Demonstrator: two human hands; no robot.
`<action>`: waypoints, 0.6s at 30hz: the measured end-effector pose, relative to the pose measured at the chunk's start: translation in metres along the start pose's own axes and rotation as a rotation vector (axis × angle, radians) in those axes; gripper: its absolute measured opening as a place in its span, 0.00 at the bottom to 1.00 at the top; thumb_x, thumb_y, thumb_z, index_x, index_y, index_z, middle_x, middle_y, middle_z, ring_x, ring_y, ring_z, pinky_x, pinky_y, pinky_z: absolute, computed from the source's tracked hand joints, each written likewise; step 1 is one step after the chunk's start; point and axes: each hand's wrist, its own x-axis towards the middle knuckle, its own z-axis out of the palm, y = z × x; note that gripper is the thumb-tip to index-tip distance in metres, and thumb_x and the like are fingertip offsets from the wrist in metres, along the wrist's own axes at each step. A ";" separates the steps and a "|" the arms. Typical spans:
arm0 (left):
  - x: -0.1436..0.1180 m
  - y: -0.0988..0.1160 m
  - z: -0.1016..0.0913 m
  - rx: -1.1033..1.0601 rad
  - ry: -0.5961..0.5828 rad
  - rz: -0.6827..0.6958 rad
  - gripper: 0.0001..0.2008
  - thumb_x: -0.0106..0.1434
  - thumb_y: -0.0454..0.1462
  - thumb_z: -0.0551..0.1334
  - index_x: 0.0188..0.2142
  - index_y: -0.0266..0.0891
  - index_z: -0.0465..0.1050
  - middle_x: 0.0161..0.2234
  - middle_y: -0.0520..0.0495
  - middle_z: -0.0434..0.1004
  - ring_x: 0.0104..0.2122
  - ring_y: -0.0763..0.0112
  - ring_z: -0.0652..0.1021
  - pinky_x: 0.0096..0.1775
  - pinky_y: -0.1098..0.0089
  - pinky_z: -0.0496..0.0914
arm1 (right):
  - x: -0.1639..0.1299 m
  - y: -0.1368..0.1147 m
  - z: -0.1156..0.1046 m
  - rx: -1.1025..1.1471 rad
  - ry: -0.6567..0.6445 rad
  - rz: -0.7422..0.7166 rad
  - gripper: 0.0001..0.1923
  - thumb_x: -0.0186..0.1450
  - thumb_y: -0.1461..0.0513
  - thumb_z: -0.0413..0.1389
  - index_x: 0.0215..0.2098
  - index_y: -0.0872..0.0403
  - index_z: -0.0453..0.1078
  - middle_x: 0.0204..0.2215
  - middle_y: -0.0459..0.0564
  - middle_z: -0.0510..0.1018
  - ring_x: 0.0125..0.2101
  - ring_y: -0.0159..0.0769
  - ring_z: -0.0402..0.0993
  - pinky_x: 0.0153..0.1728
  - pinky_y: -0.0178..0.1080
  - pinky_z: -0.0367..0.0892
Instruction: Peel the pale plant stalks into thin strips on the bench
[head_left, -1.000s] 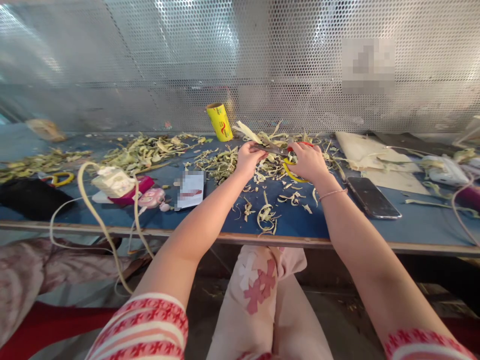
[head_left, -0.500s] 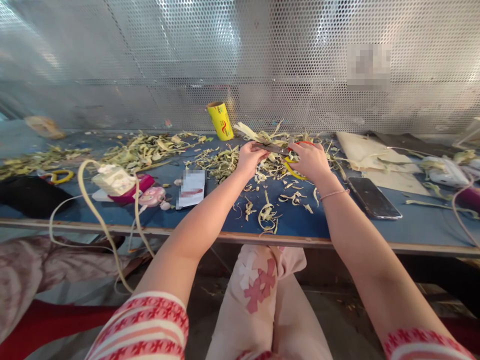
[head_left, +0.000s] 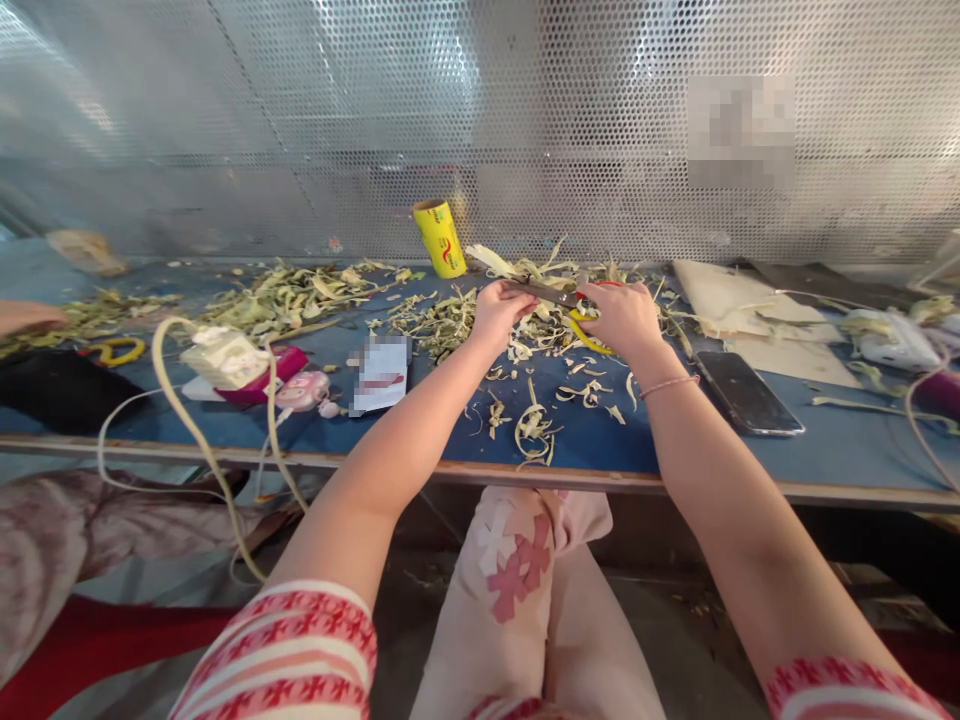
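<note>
My right hand (head_left: 621, 315) is closed around a pair of scissors (head_left: 553, 292) with red and yellow handle loops. Their dark blades point left, across to my left fingertips. My left hand (head_left: 496, 315) is pinched shut at the blade tips, on pale dried plant strips (head_left: 491, 262) that stick out just above it; the exact grip is partly hidden. Under and behind both hands lies a heap of dried plant pieces (head_left: 442, 325). Curled scraps (head_left: 534, 425) are scattered on the blue table (head_left: 442, 437) in front of them.
A yellow roll (head_left: 442, 240) stands by the perforated metal wall (head_left: 360, 130). Left are another plant heap (head_left: 300, 295), a pink pouch (head_left: 304, 390), cables and yellow-handled scissors (head_left: 120, 351). A phone (head_left: 746, 393) and cardboard (head_left: 739, 300) lie right. Another person's hand (head_left: 30, 316) enters far left.
Another person's hand has come into view at the far left, over the plant pieces. My own hands and the scissors stay almost in place, with only slight finger movement.
</note>
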 end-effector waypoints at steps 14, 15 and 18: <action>0.002 -0.001 0.000 0.053 0.042 0.032 0.11 0.49 0.25 0.63 0.30 0.38 0.65 0.23 0.54 0.74 0.25 0.76 0.77 0.40 0.69 0.74 | -0.003 -0.005 0.001 0.076 0.019 0.010 0.21 0.62 0.53 0.52 0.51 0.52 0.67 0.44 0.57 0.78 0.44 0.49 0.72 0.46 0.47 0.56; 0.002 -0.002 -0.001 0.066 0.049 0.042 0.11 0.49 0.25 0.63 0.30 0.38 0.65 0.22 0.55 0.74 0.25 0.76 0.77 0.39 0.70 0.74 | -0.003 -0.006 0.000 0.073 0.020 0.010 0.21 0.62 0.53 0.52 0.51 0.53 0.67 0.44 0.58 0.78 0.44 0.49 0.72 0.46 0.47 0.55; 0.002 -0.004 -0.001 0.091 0.052 0.073 0.10 0.49 0.26 0.63 0.29 0.39 0.65 0.22 0.56 0.72 0.26 0.77 0.77 0.38 0.72 0.73 | -0.003 -0.008 -0.002 0.065 0.025 0.012 0.22 0.62 0.52 0.51 0.52 0.53 0.66 0.43 0.59 0.78 0.44 0.50 0.71 0.46 0.48 0.55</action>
